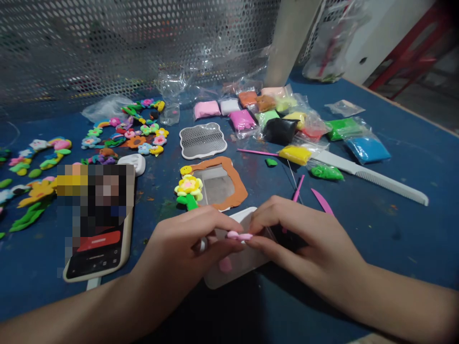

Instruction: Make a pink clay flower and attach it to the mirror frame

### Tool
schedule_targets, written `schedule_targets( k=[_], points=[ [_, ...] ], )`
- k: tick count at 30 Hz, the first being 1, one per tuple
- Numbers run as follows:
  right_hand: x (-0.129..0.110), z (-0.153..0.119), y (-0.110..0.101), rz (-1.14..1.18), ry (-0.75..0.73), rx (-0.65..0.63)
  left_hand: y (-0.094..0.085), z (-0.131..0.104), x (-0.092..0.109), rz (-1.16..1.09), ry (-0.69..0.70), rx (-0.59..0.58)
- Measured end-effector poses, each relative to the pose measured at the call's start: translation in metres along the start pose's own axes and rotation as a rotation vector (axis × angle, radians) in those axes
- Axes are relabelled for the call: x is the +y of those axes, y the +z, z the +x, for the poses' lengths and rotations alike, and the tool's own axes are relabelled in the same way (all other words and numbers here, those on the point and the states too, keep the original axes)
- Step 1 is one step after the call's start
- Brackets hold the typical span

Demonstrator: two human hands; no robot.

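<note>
A small pink clay piece (239,236) with rounded lobes is pinched between the fingertips of both hands. My left hand (190,243) grips its left side, and my right hand (297,239) holds its right end. Beneath them lies a white translucent tray (247,269), with a pink bit (225,264) showing under my left fingers. Just beyond the hands is a mirror with an orange-brown clay frame (239,184), bearing a yellow flower (189,186) and green leaves at its left. A second mirror with a plain white rim (203,156) lies behind it.
At left, a phone (125,239) lies near colourful clay-decorated frames (136,142). Bagged clay (244,121) is heaped at the back. A white comb-edged tool (390,183), pink tools (322,201) and a blue clay packet (368,148) lie right. A perforated metal panel (136,48) stands behind.
</note>
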State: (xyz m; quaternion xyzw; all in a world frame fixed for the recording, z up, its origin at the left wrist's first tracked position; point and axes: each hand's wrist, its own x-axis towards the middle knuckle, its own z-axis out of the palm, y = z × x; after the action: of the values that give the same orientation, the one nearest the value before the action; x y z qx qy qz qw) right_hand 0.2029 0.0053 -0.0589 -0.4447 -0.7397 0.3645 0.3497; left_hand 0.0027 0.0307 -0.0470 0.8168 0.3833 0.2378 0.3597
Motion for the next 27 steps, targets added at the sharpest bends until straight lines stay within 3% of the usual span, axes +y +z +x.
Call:
schedule_targets(
  k=[3, 5, 9, 11, 14, 17, 21, 24, 27],
  points=[
    [-0.003, 0.0, -0.001, 0.133, 0.058, -0.004, -0.002, -0.003, 0.002, -0.012, 0.08, 0.032],
    [-0.006, 0.002, -0.001, 0.308, 0.206, -0.004, -0.004, -0.005, 0.003, 0.011, 0.119, 0.061],
    [-0.008, 0.007, 0.002, 0.778, 0.479, -0.156, -0.006, -0.011, 0.004, -0.06, 0.02, 0.01],
    [-0.006, 0.008, 0.004, 0.907, 0.528, -0.207, -0.005, -0.012, 0.004, -0.097, 0.011, 0.005],
    [-0.003, 0.007, 0.003, 0.946, 0.557, -0.152, -0.004, -0.01, 0.006, -0.036, 0.044, 0.056],
    [-0.003, 0.007, 0.0, 0.939, 0.526, -0.065, -0.003, -0.005, 0.007, -0.024, -0.133, 0.101],
    [-0.006, 0.007, -0.002, 0.897, 0.484, -0.013, -0.003, 0.005, 0.01, -0.446, -0.546, -0.038],
    [-0.01, 0.007, -0.001, 0.847, 0.471, -0.019, -0.004, 0.009, 0.012, -0.613, -0.631, -0.124],
    [-0.014, 0.007, -0.002, 0.781, 0.444, -0.039, -0.004, 0.01, 0.013, -0.611, -0.634, -0.106]
  ],
)
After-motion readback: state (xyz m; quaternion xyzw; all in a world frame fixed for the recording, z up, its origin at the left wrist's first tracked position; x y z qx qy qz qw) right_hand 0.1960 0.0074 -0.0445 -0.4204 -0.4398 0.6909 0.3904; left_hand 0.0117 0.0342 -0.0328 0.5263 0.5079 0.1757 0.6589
